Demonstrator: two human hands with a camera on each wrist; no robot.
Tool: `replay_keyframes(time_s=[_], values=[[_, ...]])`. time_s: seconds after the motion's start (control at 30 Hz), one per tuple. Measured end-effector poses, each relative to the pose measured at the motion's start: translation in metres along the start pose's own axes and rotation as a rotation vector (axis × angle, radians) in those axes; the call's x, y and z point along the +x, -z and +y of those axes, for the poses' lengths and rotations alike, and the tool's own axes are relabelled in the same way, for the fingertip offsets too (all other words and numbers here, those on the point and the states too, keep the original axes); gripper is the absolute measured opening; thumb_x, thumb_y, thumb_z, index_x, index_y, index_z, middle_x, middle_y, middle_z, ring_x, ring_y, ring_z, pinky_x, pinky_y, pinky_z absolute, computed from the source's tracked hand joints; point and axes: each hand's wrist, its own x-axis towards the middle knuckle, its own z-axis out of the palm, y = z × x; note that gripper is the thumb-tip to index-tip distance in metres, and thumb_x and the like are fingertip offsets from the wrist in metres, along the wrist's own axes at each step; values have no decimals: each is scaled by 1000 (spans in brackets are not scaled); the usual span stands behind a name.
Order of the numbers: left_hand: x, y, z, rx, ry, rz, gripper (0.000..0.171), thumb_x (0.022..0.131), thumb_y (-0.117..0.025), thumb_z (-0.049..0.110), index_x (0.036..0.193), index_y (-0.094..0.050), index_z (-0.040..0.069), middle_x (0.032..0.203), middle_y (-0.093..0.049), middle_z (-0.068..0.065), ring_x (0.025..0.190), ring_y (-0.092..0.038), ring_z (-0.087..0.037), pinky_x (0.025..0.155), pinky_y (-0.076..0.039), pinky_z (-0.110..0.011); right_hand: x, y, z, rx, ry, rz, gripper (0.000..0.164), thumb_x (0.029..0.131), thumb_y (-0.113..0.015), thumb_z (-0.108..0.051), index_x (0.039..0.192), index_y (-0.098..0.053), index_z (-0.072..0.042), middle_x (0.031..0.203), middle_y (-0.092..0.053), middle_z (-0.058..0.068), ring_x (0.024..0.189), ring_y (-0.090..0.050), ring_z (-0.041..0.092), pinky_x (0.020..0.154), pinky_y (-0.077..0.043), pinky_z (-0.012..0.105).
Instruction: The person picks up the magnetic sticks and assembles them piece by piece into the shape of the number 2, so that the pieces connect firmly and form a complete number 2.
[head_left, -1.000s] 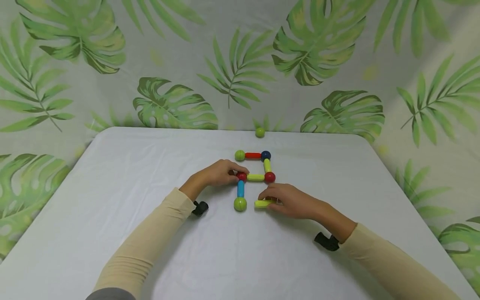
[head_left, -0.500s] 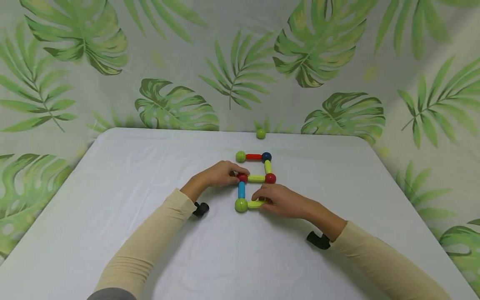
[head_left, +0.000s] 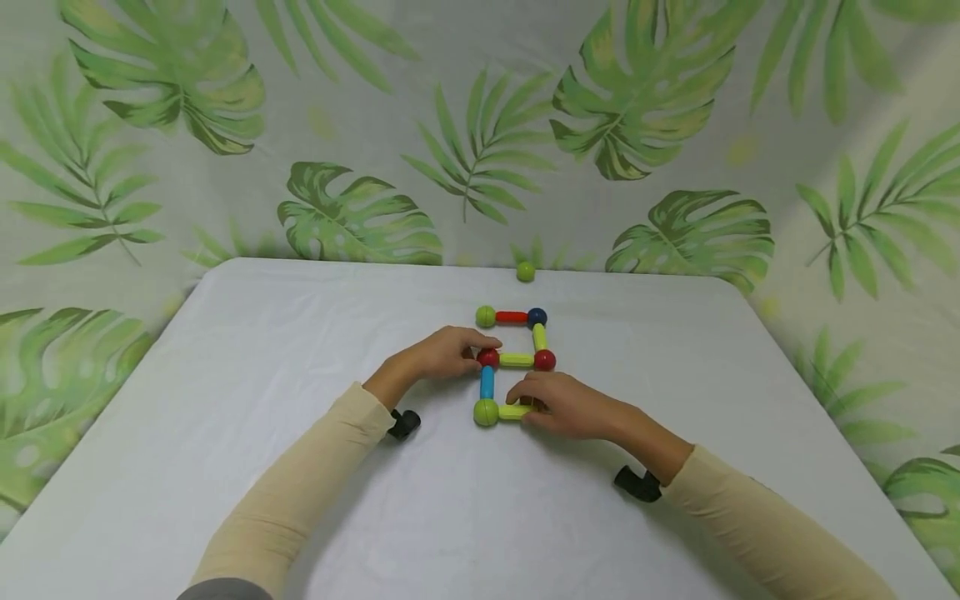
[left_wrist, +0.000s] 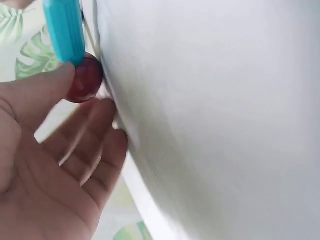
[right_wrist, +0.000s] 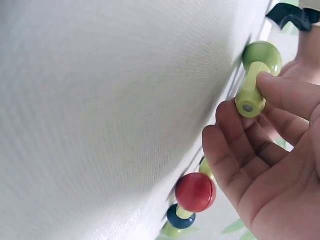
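Note:
In the head view my left hand (head_left: 446,352) grips a red ball (head_left: 488,358), thumb and forefinger at its sides. From that ball a blue rod (head_left: 487,383) runs down to a green ball (head_left: 486,412). My right hand (head_left: 570,406) pinches a yellow-green magnetic rod (right_wrist: 251,97), whose far end meets that green ball. The rod's near end, with a grey metal disc, faces the right wrist camera. A yellow-green rod (head_left: 517,360) links the held red ball to a second red ball (head_left: 544,360).
Another yellow-green rod (head_left: 540,337) joins the second red ball to a dark blue ball (head_left: 537,317). From there a red rod (head_left: 512,317) leads to a green ball (head_left: 486,316). A loose green ball (head_left: 526,272) lies at the back edge of the white-covered table (head_left: 637,333).
My right hand has moved left with the yellow-green rod, bringing its end against the lower green ball. My left hand has stayed at the red ball.

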Motion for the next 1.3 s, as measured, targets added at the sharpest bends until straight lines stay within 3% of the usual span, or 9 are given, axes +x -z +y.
replay_keyframes(time_s=[0.17,0.37,0.5,0.6,0.73,0.87,1.03,1.17,1.3], values=[[-24,3,2,94,-15,53,50,94,-65,13,143,-54,12,143,-58,-10,106,-66,-22,95,-53,-36,0,-2,2,3,-19,-6,27,92,-69,-14,118,-68,-12,103,-66,-2,86,-55,9,78,-51,22],[-70,3,3,80,-31,81,38,94,-64,13,132,-64,11,133,-65,-5,109,-65,-23,95,-53,-37,-4,-3,4,1,-44,-10,30,91,-71,-16,120,-67,-12,107,-67,-2,92,-59,10,83,-54,25],[-94,-4,7,108,-72,98,33,94,-65,12,127,-67,12,126,-69,-1,109,-66,-21,95,-53,-37,-20,2,11,7,-74,-17,32,92,-69,-16,123,-65,-11,111,-67,-1,100,-62,14,89,-55,33],[-104,-8,11,172,-122,127,32,92,-68,11,124,-69,12,120,-71,0,108,-66,-20,95,-54,-37,-38,8,19,14,-105,-18,33,93,-67,-18,124,-64,-10,114,-67,0,103,-62,17,89,-54,34],[-105,-12,17,241,-191,160,31,91,-70,10,122,-71,13,114,-72,0,106,-67,-19,91,-55,-35,-59,16,31,37,-137,-3,33,94,-66,-21,125,-63,-9,115,-68,0,102,-62,17,86,-54,32],[-96,-15,22,226,-222,131,32,92,-68,11,123,-70,14,109,-73,0,98,-68,-15,86,-55,-30,-71,21,43,64,-158,28,32,95,-65,-21,125,-63,-9,114,-69,1,100,-62,14,83,-53,28],[-77,-17,24,131,-192,39,37,94,-67,14,130,-66,14,108,-73,-1,93,-68,-12,88,-54,-28,-74,30,59,90,-161,76,30,95,-65,-16,123,-64,-6,110,-70,4,97,-64,15,80,-53,25],[-65,-20,26,122,-155,-36,41,94,-68,17,135,-63,16,103,-74,2,90,-66,-11,85,-53,-25,-74,35,69,91,-183,85,29,95,-64,-14,122,-64,-5,108,-70,5,96,-65,18,79,-53,24],[-57,-23,30,140,-138,-68,44,93,-69,22,136,-62,17,94,-73,4,86,-64,-9,81,-50,-24,-74,36,76,88,-206,74,29,95,-64,-13,122,-64,-5,107,-70,4,96,-64,17,80,-54,24]])
